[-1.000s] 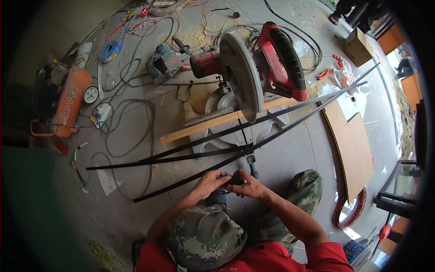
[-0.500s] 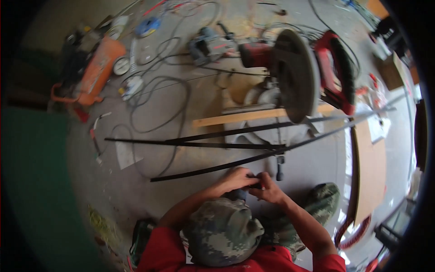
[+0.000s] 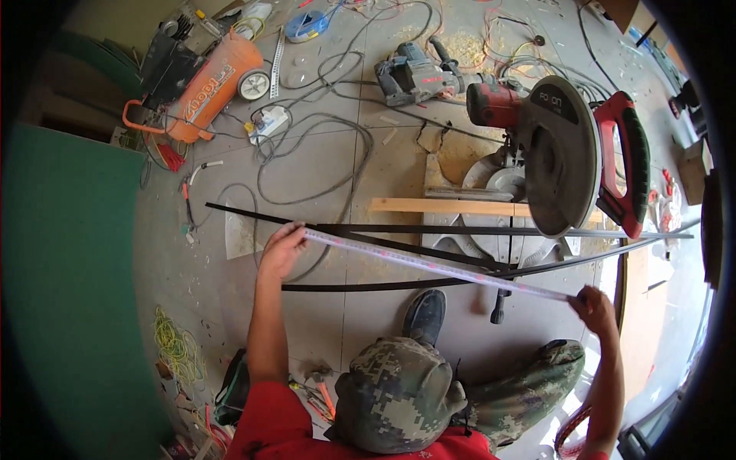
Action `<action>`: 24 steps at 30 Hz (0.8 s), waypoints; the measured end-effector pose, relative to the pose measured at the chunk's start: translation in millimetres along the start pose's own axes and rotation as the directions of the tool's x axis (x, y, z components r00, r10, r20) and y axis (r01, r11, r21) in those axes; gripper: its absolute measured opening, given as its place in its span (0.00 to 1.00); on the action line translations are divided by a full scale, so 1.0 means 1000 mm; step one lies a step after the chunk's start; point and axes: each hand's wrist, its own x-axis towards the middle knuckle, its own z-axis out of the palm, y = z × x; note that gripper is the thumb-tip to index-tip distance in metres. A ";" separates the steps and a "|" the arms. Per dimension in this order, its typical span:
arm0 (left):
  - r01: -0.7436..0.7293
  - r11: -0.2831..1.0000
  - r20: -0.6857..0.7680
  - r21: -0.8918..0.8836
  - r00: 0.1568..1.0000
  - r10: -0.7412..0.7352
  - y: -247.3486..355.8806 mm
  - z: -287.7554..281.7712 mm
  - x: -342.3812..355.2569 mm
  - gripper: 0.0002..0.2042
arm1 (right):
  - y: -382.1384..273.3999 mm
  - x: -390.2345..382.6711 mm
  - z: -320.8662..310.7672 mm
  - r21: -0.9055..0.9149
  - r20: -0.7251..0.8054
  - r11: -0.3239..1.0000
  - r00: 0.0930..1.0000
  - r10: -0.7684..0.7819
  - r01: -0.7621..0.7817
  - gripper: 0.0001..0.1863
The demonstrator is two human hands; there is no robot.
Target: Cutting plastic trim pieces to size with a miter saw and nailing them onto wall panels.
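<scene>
My left hand point(image 3: 282, 249) grips the free end of a tape measure blade point(image 3: 429, 264) and holds it against the black metal strips point(image 3: 399, 244) on the floor. My right hand point(image 3: 594, 308) is shut on the other end of the tape, out to the right near the strips' far stretch. The pale blade runs taut between the two hands, slanting down to the right across the long black strips. A mitre saw point(image 3: 563, 165) with a red handle stands just behind the strips, with a wooden batten point(image 3: 445, 205) lying across its base.
An orange air compressor point(image 3: 207, 80) sits at the back left among tangled cables point(image 3: 307, 161). A grey power tool point(image 3: 410, 73) lies behind the saw. A green board point(image 3: 69, 291) covers the left. A yellow cord coil point(image 3: 178, 345) and small tools lie near my knee.
My hands were together over the tape measure near my knees. They have now spread wide apart, drawing the blade out along the black strips, left hand far to the left, right hand far right.
</scene>
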 end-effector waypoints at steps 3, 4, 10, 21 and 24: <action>0.003 1.000 -0.106 0.007 0.994 -0.002 -0.016 -0.007 0.019 0.08 | -0.024 0.032 -0.007 -0.141 -0.222 0.990 0.974 -0.035 0.003 0.14; -0.020 1.000 -0.131 -0.017 0.991 0.018 -0.023 -0.010 0.023 0.07 | -0.020 0.047 -0.002 -0.195 -0.231 0.981 0.971 -0.057 0.011 0.13; -0.077 0.976 -0.183 -0.202 0.982 0.040 -0.075 -0.005 0.051 0.12 | -0.017 0.094 0.019 -0.241 -0.269 0.952 0.955 0.122 -0.190 0.22; -0.106 0.926 -0.225 -0.362 0.974 0.024 -0.099 -0.015 0.064 0.13 | 0.003 0.119 0.031 -0.257 -0.309 0.962 0.951 0.011 -0.095 0.15; -0.051 0.710 -0.198 -0.702 0.972 -0.126 -0.122 0.030 0.075 0.16 | 0.023 0.108 0.017 -0.211 -0.294 0.973 0.955 0.028 -0.093 0.12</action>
